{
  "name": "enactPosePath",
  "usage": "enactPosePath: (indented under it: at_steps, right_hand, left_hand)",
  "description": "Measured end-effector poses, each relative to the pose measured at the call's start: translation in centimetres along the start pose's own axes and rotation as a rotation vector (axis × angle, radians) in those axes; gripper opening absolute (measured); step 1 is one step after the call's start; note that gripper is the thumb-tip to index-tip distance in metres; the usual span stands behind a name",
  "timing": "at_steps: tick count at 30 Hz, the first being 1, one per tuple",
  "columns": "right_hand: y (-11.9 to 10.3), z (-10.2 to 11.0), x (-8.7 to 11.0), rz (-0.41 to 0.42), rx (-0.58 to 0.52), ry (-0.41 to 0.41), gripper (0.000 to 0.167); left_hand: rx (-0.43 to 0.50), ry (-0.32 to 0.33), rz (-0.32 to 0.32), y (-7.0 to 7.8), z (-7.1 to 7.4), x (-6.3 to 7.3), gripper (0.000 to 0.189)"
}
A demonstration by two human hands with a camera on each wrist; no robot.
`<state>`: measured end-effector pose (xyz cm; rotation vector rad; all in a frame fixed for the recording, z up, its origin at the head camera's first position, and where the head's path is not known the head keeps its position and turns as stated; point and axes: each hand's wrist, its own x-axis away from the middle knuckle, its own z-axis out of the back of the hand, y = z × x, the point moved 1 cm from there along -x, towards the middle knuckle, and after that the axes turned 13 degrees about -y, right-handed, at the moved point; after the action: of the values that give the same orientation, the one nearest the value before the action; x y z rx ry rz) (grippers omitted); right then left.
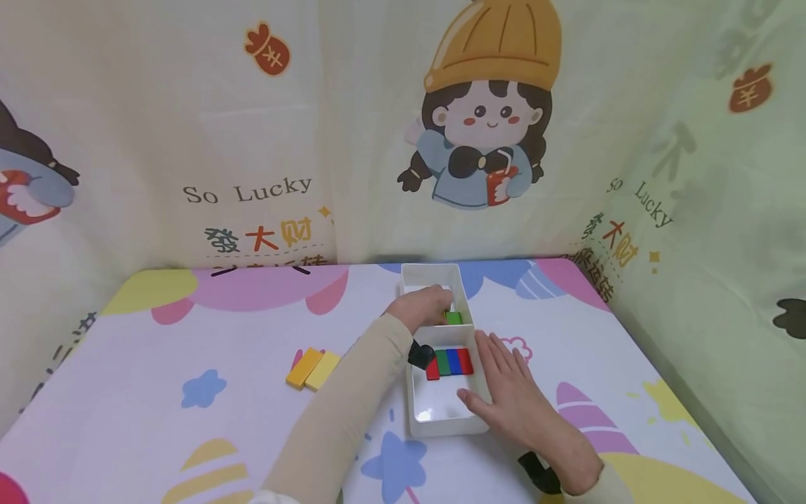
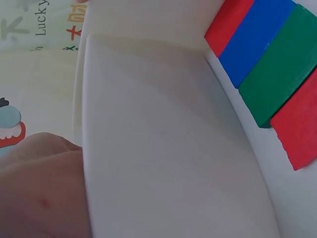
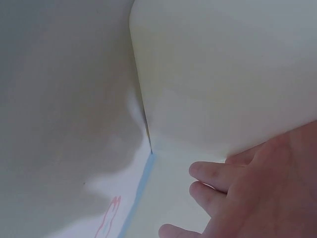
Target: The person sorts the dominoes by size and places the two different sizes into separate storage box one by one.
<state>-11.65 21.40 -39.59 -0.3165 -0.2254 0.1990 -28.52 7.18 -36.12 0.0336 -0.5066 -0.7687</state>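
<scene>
left hand (image 1: 420,308): lowered into the far white tray (image 1: 467,311), fingers bent beside a green block (image 1: 453,318); from where i stand i cannot tell whether they grasp it. right hand (image 1: 513,392): released, fingers extended along the right wall of the near white tray (image 1: 447,428). the trays stand end to end. inside the near one, left to right: red block (image 1: 432,372), dark green block (image 1: 443,362), blue block (image 1: 454,362), second red block (image 1: 465,361), side by side. left of the trays, orange block (image 1: 304,367) and yellow block (image 1: 321,371) lie together on the patterned table cover (image 1: 252,336), the latter partly behind the left sleeve (image 1: 346,413).
</scene>
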Motion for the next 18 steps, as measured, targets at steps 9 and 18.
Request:
enactPosePath:
  at_steps: [9,18]
  right_hand:
    - [-0.17,0.02,0.14,0.003,-0.004,0.01,0.096]
    - [-0.14,0.04,0.05,0.007,0.003,0.02,0.096]
  left_hand:
    - [0.055,0.003,0.006,-0.1,-0.07,-0.1,0.019]
    - [-0.212,0.149,0.027,0.51,0.5,0.47,0.03]
